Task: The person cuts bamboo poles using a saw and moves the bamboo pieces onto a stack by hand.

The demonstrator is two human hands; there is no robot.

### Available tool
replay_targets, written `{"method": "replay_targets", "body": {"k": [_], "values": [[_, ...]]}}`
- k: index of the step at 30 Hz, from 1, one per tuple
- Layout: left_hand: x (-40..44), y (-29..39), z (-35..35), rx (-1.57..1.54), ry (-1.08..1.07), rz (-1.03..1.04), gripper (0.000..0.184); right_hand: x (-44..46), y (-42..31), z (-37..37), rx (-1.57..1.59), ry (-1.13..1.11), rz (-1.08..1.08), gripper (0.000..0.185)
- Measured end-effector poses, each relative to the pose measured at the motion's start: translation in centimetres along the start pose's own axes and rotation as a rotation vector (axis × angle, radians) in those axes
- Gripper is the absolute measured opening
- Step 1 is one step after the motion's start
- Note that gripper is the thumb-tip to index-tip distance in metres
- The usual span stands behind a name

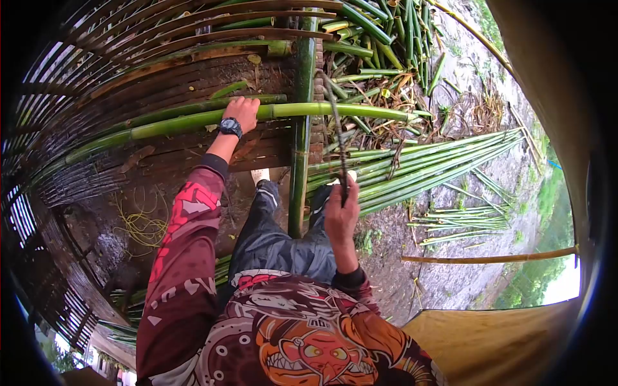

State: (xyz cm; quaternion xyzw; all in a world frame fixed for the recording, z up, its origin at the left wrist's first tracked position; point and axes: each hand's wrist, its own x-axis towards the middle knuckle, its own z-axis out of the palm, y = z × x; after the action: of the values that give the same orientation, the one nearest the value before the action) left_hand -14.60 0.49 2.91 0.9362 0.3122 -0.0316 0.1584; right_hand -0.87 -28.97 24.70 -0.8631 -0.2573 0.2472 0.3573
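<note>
A long green bamboo pole point(309, 110) lies across the slatted bench and an upright-looking dark green bamboo post point(301, 148). My left hand point(241, 114), with a black watch at its wrist, is closed round the pole left of the post. In my right hand point(342, 209) is the dark handle of a long, thin blade point(336, 122). That blade points away from me and passes over the pole just right of the post. A second, darker green pole point(193, 108) lies behind the first one.
Long bamboo strips point(412, 168) lie in a bundle at the right, with shorter strips point(463, 222) nearer me. Cut bamboo pieces point(386, 38) are piled at the back. Yellow cord point(141, 222) lies on the ground at left. A tarp point(489, 338) hangs at lower right.
</note>
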Motion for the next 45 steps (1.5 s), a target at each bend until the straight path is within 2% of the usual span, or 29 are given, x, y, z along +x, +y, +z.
{"method": "replay_targets", "body": {"k": [1, 4, 7, 12, 15, 17, 18, 21, 23, 27, 29, 30, 31, 33, 35, 37, 41, 42, 43, 44, 45], "values": [[0.0, -0.1, 0.0, 0.008, -0.001, 0.004, 0.03, -0.1, 0.5, 0.9, -0.045, -0.011, -0.066, 0.033], [0.3, 0.2, -0.1, -0.003, -0.054, -0.044, 0.033, -0.6, -1.8, 2.9, 0.015, -0.043, -0.084, 0.038], [0.3, 0.1, -0.1, -0.032, -0.102, -0.056, 0.031, -0.9, -0.9, 5.1, 0.074, -0.057, -0.055, 0.038], [0.2, 0.2, -0.2, -0.022, -0.048, -0.047, 0.024, -1.3, 0.5, 5.8, 0.056, -0.11, -0.013, 0.036], [0.2, 0.2, 0.0, -0.029, -0.041, -0.057, 0.021, -2.3, 1.2, 5.3, 0.066, -0.09, -0.035, 0.036], [0.5, -0.4, 0.6, -0.011, 0.004, -0.049, 0.019, -2.4, 1.6, 5.6, 0.025, -0.049, -0.127, 0.036], [0.8, -0.8, 1.1, 0.021, 0.021, -0.051, 0.023, -1.3, 1.2, 6.2, 0.022, -0.111, -0.032, 0.035], [-0.1, -0.1, 1.1, -0.026, 0.021, -0.043, 0.031, 1.6, 0.7, 7.1, 0.124, -0.121, 0.047, 0.039], [0.0, 0.3, 1.1, 0.004, 0.025, -0.078, 0.03, 1.1, 0.4, 5.1, 0.064, -0.048, -0.046, 0.036], [-1.2, 3.9, 1.6, -0.07, -0.047, -0.084, 0.038, -3.7, 3.8, -1.1, 0.115, -0.05, 0.05, 0.034], [-2.1, 8.0, 2.8, -0.181, -0.043, -0.049, 0.041, -5.2, 4.7, -4.2, 0.127, -0.082, 0.24, 0.035], [-2.3, 10.1, 3.4, -0.221, -0.068, -0.049, 0.056, -5.8, 5.1, -5.5, 0.12, -0.091, 0.306, 0.035], [-2.4, 11.9, 3.9, -0.247, -0.066, -0.048, 0.056, -5.9, 6.4, -5.8, 0.065, -0.031, 0.199, 0.034], [-2.6, 15.6, 4.0, -0.288, -0.097, -0.071, 0.068, -5.6, 8.1, -6.4, 0.023, 0.026, 0.136, 0.032], [-2.4, 17.7, 4.7, -0.264, -0.046, -0.1, 0.088, -5.3, 9.5, -7.1, -0.004, 0.062, 0.126, 0.031], [-2.4, 18.4, 4.6, -0.314, -0.044, -0.101, 0.095, -4.9, 9.5, -7.5, 0.001, 0.071, 0.181, 0.03], [-2.7, 17.8, 7.7, -0.315, 0.042, -0.108, 0.101, -4.6, 10.1, -8.0, -0.008, 0.028, 0.113, 0.029], [-2.7, 17.6, 7.6, -0.306, -0.007, -0.119, 0.117, -4.7, 10.0, -8.1, -0.013, -0.015, 0.126, 0.029], [-2.9, 17.3, 7.5, -0.185, -0.045, -0.125, 0.11, -4.7, 9.9, -7.9, -0.014, -0.056, 0.135, 0.029], [-3.0, 16.5, 7.0, -0.122, -0.083, -0.162, 0.103, -4.4, 8.4, -7.6, -0.082, -0.001, -0.013, 0.029], [-3.5, 16.1, 6.5, -0.064, -0.13, -0.192, 0.098, -4.7, 8.5, -7.6, -0.083, -0.006, 0.002, 0.029]]}}
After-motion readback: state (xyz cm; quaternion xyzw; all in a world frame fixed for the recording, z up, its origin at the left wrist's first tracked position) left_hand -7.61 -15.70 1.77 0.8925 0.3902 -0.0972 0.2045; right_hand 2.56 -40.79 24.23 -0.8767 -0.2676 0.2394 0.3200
